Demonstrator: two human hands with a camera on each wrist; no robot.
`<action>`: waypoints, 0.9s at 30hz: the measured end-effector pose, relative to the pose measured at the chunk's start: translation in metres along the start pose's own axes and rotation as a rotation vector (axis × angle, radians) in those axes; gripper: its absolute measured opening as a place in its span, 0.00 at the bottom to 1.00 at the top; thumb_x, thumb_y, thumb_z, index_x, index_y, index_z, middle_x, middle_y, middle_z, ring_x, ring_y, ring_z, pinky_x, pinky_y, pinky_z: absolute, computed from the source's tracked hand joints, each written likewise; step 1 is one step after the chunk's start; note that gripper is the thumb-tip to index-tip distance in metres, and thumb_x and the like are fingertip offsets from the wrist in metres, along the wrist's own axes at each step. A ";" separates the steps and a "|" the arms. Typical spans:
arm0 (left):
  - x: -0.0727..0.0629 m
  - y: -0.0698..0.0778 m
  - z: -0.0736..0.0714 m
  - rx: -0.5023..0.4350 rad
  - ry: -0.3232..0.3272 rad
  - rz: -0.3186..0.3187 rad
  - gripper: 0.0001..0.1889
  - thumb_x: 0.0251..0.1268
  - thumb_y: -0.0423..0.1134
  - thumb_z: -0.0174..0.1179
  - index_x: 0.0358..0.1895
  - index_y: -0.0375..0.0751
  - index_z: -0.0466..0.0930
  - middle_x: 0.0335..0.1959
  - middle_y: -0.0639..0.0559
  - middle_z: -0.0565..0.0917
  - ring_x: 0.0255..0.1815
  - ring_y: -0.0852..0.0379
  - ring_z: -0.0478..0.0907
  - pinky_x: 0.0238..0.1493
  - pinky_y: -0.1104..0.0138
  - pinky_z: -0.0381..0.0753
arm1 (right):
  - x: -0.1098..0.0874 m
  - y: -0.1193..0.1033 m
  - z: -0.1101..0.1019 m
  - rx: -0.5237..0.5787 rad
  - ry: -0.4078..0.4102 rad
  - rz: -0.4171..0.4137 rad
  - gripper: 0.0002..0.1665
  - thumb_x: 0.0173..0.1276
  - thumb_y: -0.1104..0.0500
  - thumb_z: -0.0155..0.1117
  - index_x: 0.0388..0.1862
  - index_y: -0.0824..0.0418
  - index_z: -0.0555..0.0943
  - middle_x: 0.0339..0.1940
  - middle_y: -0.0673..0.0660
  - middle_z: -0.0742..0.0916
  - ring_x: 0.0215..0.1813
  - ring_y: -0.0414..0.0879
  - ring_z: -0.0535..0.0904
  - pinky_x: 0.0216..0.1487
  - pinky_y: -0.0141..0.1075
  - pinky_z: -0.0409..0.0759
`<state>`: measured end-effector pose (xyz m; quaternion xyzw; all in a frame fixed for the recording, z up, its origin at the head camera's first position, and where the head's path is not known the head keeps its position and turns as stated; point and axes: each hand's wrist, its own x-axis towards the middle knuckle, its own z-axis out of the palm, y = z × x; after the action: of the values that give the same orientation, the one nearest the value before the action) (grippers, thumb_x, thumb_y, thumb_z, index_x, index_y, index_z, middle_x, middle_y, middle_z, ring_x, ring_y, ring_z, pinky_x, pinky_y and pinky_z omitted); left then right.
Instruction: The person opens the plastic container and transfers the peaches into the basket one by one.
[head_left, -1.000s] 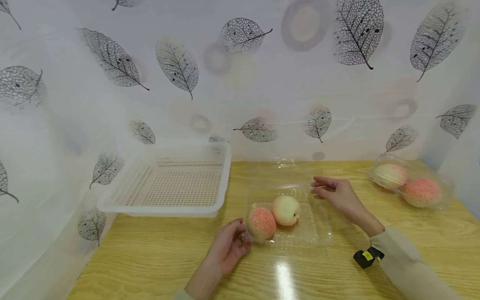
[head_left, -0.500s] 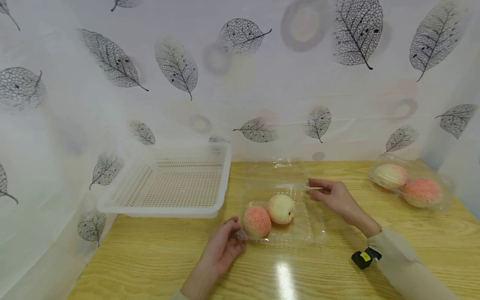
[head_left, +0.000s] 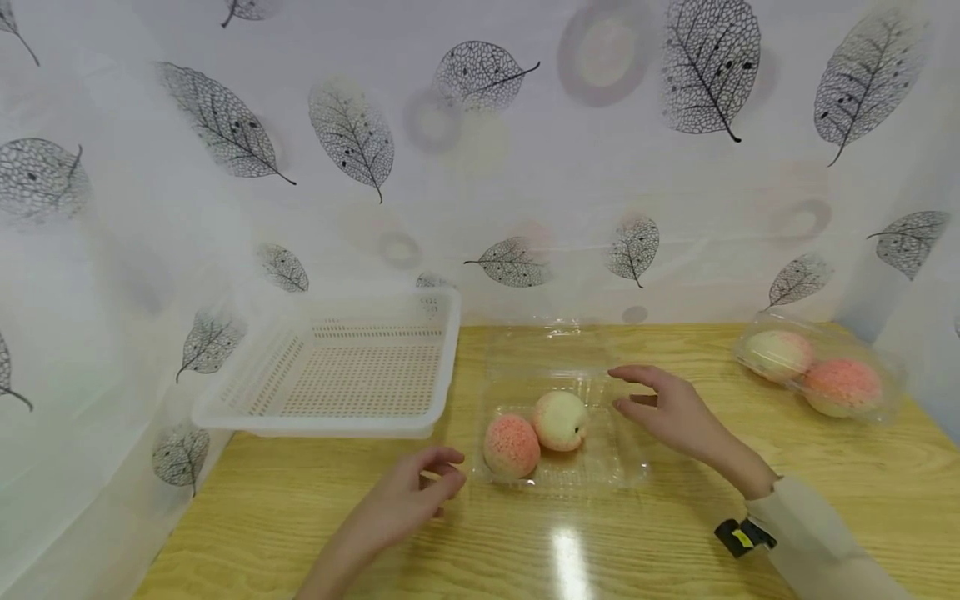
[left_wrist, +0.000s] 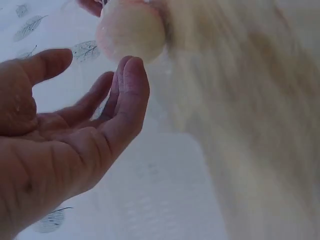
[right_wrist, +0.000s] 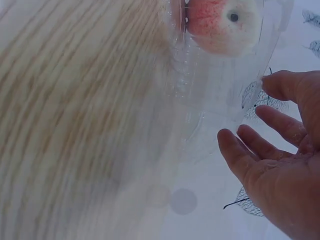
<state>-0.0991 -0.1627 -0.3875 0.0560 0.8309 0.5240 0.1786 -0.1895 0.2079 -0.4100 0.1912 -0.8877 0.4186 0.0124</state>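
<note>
Fingers bent and spread from the thumb, a person's left hand (head_left: 408, 496) holds nothing at the lower center of the head view, just beside the near left corner of an opened clear plastic container (head_left: 615, 454) but apart from it. The right hand (head_left: 671, 408), right of center, also has its thumb and fingers parted with nothing pinched between them; its fingertips reach the container's right edge, though whether they touch it cannot be told. Between the hands, in the container's left half, a pink peach-like fruit (head_left: 512, 447) sits against a pale peach-like fruit (head_left: 561, 421) marked by a dark spot. The container's clear lid (head_left: 547, 350) is folded back toward the top of the frame. A beige sleeve (head_left: 813, 525) and a black device (head_left: 738, 537) with a yellow patch appear at the right wrist, lower right. At center left, a white perforated basket (head_left: 315, 423) stands on the wood-grain table (head_left: 285, 508). Far right, a second clear container (head_left: 892, 392) encloses two more fruits, a pale one (head_left: 776, 354) and a pink one (head_left: 842, 387). Across the upper frame hangs a whitish sheet (head_left: 525, 183) printed with dark skeleton leaves and faint rings.
</note>
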 end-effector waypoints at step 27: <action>-0.024 -0.027 -0.093 0.904 0.652 0.703 0.10 0.65 0.38 0.70 0.47 0.42 0.88 0.40 0.48 0.84 0.36 0.52 0.81 0.33 0.58 0.80 | -0.010 -0.030 0.000 -0.392 0.023 -0.264 0.18 0.64 0.64 0.74 0.53 0.64 0.85 0.56 0.67 0.84 0.52 0.60 0.85 0.43 0.47 0.87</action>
<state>-0.1075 -0.2602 -0.3695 0.2322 0.9128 0.1406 -0.3051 -0.1694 0.1938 -0.3902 0.2947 -0.9191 0.2351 0.1142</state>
